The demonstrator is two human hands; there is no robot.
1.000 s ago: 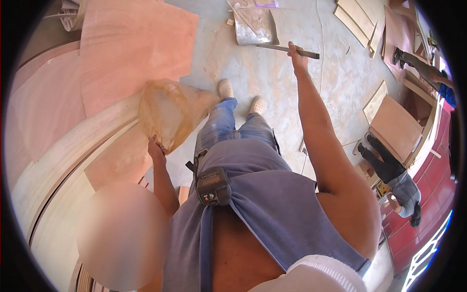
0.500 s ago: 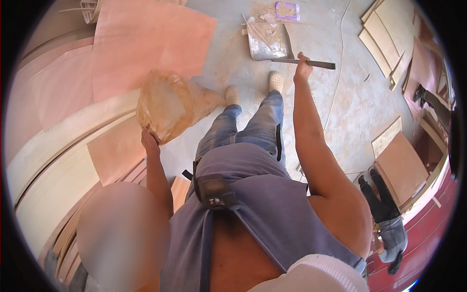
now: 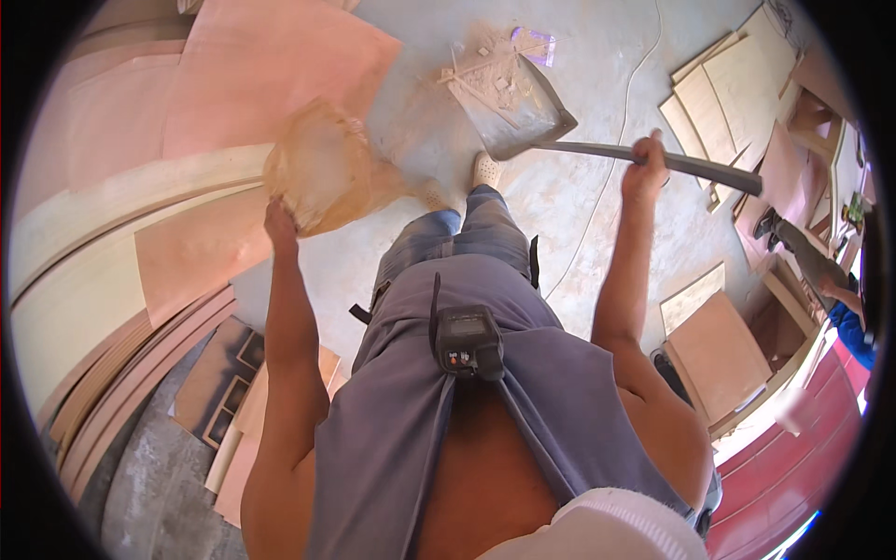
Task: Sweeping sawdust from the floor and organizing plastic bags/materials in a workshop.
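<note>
My left hand (image 3: 282,224) grips the rim of a large translucent yellowish plastic bag (image 3: 329,173), whose wide mouth faces up at the left. The bag's lower part hangs beside my left shoe. On the right, the fingers of my right hand (image 3: 646,170) are wrapped round the long grey handle (image 3: 714,171) of a dustpan. The metal dustpan (image 3: 539,123) is on or close to the floor ahead of my feet, turned at a slant. Dust, wood slivers and small scraps (image 3: 499,84) lie in it and at its far edge.
A purple packet (image 3: 533,47) lies beyond the dustpan. Pinkish plywood sheets (image 3: 271,84) and stacked boards cover the left. A thin cable (image 3: 611,140) crosses the floor. More panels (image 3: 737,79) lie at right, where another person (image 3: 807,252) is partly visible.
My right hand has moved right and nearer with the handle, and the dustpan has turned and come nearer my feet. My left hand still holds the bag. The camera view has shifted.
</note>
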